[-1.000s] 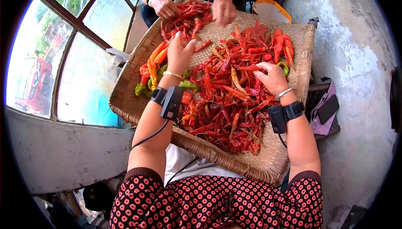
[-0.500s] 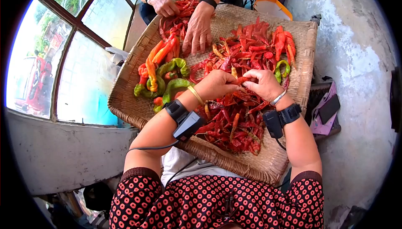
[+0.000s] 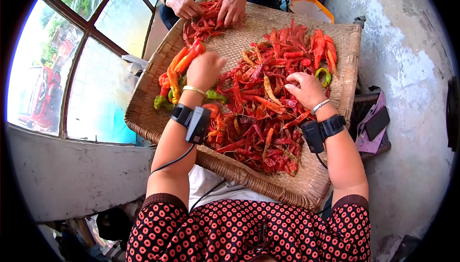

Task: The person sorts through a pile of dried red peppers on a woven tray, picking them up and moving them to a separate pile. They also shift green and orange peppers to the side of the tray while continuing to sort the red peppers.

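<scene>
A woven basket tray (image 3: 218, 165) holds a large heap of dried red chilies (image 3: 254, 132). At the tray's left side, my left hand (image 3: 205, 72) is over green peppers (image 3: 215, 96) and beside orange peppers (image 3: 178, 65); its fingers are blurred and partly turned away, so its grip cannot be made out. My right hand (image 3: 306, 89) hovers at the right edge of the heap, thumb and fingers apart, nothing seen between them. A curled green pepper (image 3: 324, 77) lies just beyond it, near bright red peppers (image 3: 324, 51).
Across the tray, another person's two hands (image 3: 186, 6) touch a smaller pile of red chilies (image 3: 206, 22). A paned window (image 3: 91, 89) stands at the left, a stained wall (image 3: 407, 70) at the right. A dark phone-like object (image 3: 377, 123) lies on pink material beside the tray.
My left hand has moved left from the heap to the green and orange peppers. My right hand has opened slightly away from the chili. The other person's right-side hand has moved up to the small pile.
</scene>
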The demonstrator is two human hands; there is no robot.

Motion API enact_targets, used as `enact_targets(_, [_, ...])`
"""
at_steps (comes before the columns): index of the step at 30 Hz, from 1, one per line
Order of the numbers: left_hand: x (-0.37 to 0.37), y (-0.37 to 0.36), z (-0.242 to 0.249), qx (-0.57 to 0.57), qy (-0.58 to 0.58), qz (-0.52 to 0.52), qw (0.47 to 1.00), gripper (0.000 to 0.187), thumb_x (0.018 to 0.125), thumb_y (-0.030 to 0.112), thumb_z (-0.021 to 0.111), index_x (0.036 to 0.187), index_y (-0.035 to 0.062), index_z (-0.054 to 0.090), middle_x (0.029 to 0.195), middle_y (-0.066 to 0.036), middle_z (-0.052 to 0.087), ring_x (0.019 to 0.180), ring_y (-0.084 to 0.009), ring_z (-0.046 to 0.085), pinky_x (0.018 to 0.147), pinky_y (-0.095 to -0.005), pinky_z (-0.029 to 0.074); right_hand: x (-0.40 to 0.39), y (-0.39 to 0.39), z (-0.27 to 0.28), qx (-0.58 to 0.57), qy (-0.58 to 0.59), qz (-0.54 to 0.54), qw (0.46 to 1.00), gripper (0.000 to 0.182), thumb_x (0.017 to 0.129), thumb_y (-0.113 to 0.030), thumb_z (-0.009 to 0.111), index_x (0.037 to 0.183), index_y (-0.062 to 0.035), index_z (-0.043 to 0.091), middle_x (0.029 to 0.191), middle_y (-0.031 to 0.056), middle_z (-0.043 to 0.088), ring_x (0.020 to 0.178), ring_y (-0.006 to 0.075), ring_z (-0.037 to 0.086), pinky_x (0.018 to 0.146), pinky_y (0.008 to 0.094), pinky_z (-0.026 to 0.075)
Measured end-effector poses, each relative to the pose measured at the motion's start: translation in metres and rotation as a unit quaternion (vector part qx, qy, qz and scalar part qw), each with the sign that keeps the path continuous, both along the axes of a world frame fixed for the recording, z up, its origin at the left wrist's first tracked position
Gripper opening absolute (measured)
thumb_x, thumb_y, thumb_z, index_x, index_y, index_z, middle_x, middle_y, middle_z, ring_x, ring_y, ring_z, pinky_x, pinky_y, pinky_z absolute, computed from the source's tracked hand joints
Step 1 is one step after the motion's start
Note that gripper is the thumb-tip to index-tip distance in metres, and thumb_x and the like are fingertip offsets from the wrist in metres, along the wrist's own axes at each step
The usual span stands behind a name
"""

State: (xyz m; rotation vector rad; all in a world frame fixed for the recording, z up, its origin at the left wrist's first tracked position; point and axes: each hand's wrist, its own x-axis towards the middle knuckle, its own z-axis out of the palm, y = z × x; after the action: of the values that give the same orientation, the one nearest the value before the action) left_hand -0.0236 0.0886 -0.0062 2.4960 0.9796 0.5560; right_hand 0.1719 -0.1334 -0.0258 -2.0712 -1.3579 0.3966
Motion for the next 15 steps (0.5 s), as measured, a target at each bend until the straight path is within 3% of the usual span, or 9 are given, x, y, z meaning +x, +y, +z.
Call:
enact_targets(1, [0.003,-0.013,0.010,-0.001,0.116,-0.007,0.993,0.050,0.084,0.049,0.048,0.076,0.0025,0.065,0.076,-0.020,0.061,0.076,-0.0377,0.059,0.070,-0.0440,0.047,0.000,-0.001,0.000,0.000,0.000,0.000,1.000,0.025,0.075,-0.025,0.063,0.089,-0.0040,0.063,0.087,0.0128,0.062,0.078,0.0268,0.060,0.071,0.0362,0.048])
enact_targets(2, [0.008,-0.013,0.003,0.002,0.219,-0.044,0.975,0.054,0.080,0.053,0.050,0.076,0.0028,0.066,0.076,-0.019,0.062,0.076,-0.0359,0.061,0.070,-0.0420,0.049,0.000,-0.001,-0.001,-0.040,-0.043,0.004,0.998,0.026,0.075,-0.026,0.063,0.089,-0.0046,0.063,0.088,0.0135,0.062,0.080,0.0282,0.060,0.073,0.0378,0.048])
enact_targets(4, [0.012,-0.033,0.008,-0.031,0.315,-0.058,0.947,0.057,0.076,0.058,0.053,0.077,0.0028,0.067,0.077,-0.017,0.063,0.077,-0.0335,0.062,0.070,-0.0413,0.049,-0.002,-0.003,0.000,-0.081,-0.087,0.009,0.993,0.026,0.075,-0.027,0.063,0.089,-0.0052,0.063,0.089,0.0142,0.062,0.082,0.0297,0.059,0.074,0.0393,0.047])
enact_targets(7, [0.015,-0.043,0.009,-0.026,0.367,-0.114,0.923,0.056,0.072,0.058,0.057,0.075,0.0025,0.067,0.078,-0.016,0.064,0.077,-0.0312,0.062,0.069,-0.0403,0.049,-0.005,-0.003,0.004,-0.126,-0.100,-0.005,0.987,0.027,0.074,-0.028,0.064,0.090,-0.0060,0.064,0.090,0.0152,0.062,0.084,0.0312,0.059,0.075,0.0405,0.047])
enact_targets(11, [0.012,-0.035,-0.001,-0.011,0.372,-0.140,0.918,0.051,0.073,0.052,0.059,0.076,0.0020,0.067,0.077,-0.016,0.064,0.075,-0.0308,0.062,0.068,-0.0396,0.049,-0.006,-0.002,0.007,-0.184,-0.103,-0.015,0.977,0.026,0.073,-0.028,0.065,0.089,-0.0074,0.064,0.091,0.0145,0.063,0.086,0.0307,0.059,0.076,0.0398,0.048])
enact_targets(13, [0.009,-0.022,-0.002,-0.048,0.282,-0.230,0.930,0.043,0.074,0.043,0.061,0.074,0.0003,0.065,0.071,-0.018,0.061,0.066,-0.0332,0.058,0.061,-0.0413,0.047,-0.006,-0.003,0.008,-0.204,-0.094,-0.018,0.974,0.026,0.073,-0.028,0.065,0.089,-0.0080,0.064,0.091,0.0142,0.063,0.087,0.0305,0.060,0.076,0.0398,0.048])
enact_targets(14, [0.005,-0.015,-0.001,-0.043,0.238,-0.236,0.941,0.036,0.074,0.036,0.065,0.075,0.0001,0.066,0.068,-0.014,0.062,0.062,-0.0265,0.059,0.058,-0.0372,0.047,-0.005,-0.003,0.007,-0.208,-0.101,-0.014,0.973,0.026,0.073,-0.028,0.065,0.090,-0.0088,0.064,0.091,0.0139,0.064,0.087,0.0303,0.060,0.077,0.0399,0.048])
enact_targets(15, [0.002,-0.009,0.003,-0.102,0.202,-0.198,0.954,0.036,0.073,0.036,0.065,0.075,0.0002,0.065,0.068,-0.016,0.061,0.062,-0.0275,0.059,0.059,-0.0373,0.047,-0.005,-0.003,0.007,-0.212,-0.108,-0.010,0.971,0.026,0.073,-0.028,0.064,0.091,-0.0095,0.063,0.092,0.0135,0.064,0.088,0.0301,0.060,0.077,0.0400,0.048])
